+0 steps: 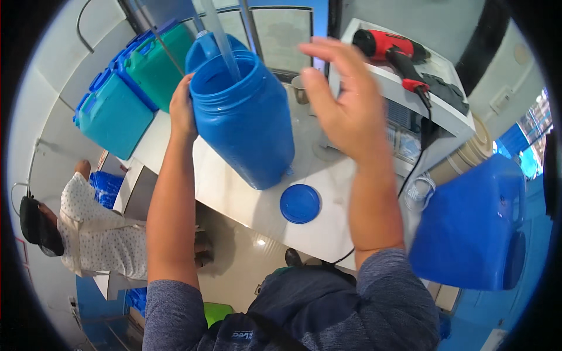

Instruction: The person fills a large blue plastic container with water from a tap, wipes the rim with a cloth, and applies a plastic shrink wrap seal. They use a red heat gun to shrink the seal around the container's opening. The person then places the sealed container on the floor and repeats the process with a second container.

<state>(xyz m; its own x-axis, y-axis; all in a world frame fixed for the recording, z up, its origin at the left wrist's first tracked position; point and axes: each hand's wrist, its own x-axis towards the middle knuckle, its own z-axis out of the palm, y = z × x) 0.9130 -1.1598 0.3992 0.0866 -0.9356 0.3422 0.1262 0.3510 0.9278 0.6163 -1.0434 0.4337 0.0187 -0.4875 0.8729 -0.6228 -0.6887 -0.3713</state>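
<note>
A wide-mouthed blue plastic water jug point(246, 134) stands on the white counter point(222, 181) in front of me, its mouth uncovered. A clear tube point(219, 41) reaches down from above into that mouth. My left hand point(184, 111) grips the jug's left side just below the neck; some of its fingers are hidden behind the jug. Off to the jug's right, my right hand point(350, 102) is raised, fingers apart and slightly blurred, with nothing in it. A round blue lid point(300, 203) lies flat on the counter near its front edge.
Teal point(117, 114) and green jerrycans point(161, 61) line the back left. At right, a red-and-black heat gun point(389, 47) with a hanging cord rests on a white shelf point(436, 99). A big blue container point(468, 228) stands right. Another person point(102, 225) is at lower left.
</note>
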